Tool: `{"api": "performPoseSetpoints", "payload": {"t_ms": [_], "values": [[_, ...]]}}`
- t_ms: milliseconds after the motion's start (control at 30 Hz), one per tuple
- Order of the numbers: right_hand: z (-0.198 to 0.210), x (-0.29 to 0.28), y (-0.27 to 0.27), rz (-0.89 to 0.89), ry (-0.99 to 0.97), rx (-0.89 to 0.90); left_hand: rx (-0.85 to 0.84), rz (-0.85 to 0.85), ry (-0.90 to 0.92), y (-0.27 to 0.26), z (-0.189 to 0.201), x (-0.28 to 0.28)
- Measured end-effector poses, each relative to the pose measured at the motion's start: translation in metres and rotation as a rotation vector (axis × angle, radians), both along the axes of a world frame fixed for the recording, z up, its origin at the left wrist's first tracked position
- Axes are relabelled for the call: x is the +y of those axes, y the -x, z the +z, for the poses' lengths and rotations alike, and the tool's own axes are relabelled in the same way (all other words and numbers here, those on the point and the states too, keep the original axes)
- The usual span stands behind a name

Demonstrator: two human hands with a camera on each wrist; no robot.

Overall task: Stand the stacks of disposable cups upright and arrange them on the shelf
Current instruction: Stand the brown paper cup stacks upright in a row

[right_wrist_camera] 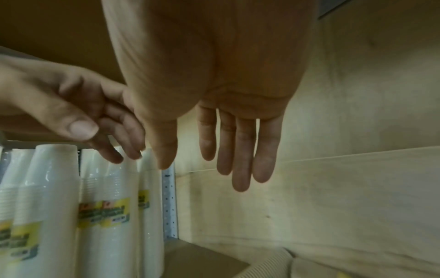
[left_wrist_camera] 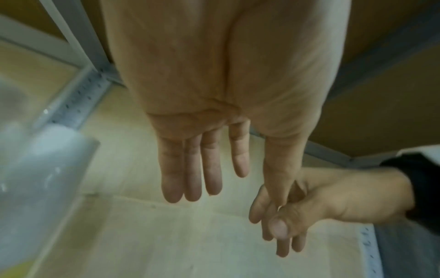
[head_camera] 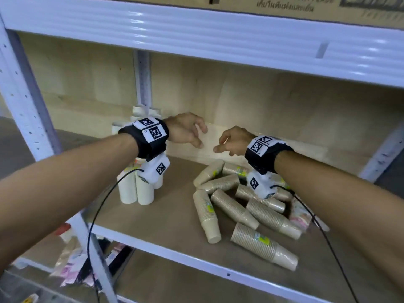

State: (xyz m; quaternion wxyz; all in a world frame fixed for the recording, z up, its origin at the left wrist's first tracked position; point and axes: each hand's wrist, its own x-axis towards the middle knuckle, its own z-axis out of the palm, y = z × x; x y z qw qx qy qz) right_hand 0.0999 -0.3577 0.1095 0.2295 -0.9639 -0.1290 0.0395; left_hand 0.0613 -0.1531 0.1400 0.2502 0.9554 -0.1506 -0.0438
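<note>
Several wrapped stacks of brown paper cups lie on their sides in a heap on the right of the shelf board. White cup stacks stand upright at the left, partly hidden by my left wrist; the right wrist view shows them with yellow labels. My left hand hovers above the shelf with relaxed fingers, holding nothing. My right hand hovers close beside it, above the heap, fingers loose and empty. Both palms show straight fingers in the wrist views.
The white metal upper shelf beam runs just above the hands. A white upright post stands at left and another at the back. A plywood back wall closes the bay. Wrapped goods lie on the lower level.
</note>
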Motion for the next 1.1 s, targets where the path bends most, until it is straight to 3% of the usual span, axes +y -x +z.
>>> {"api": "performPoseSetpoints", "payload": {"t_ms": [200,433,533,700,867,1100], "values": [[-0.031,-0.052,0.034,-0.048,0.143,0.219,0.151,-0.203,-0.082,-0.003,-0.063,-0.048],[-0.071,-0.095,0.083,-0.142,0.168,0.376,0.273,-0.408,-0.209,0.001,-0.12,-0.082],[-0.089,-0.108,0.102,-0.18,0.228,0.453,0.304,-0.455,-0.297,0.002,-0.133,-0.088],[-0.122,-0.126,0.128,-0.273,0.235,0.436,0.314,-0.559,-0.403,0.008,-0.152,-0.091],[-0.134,-0.13,0.143,-0.379,0.28,0.471,0.316,-0.621,-0.471,0.013,-0.163,-0.091],[-0.151,-0.133,0.149,-0.29,0.345,0.539,0.367,-0.664,-0.561,0.014,-0.168,-0.085]]}}
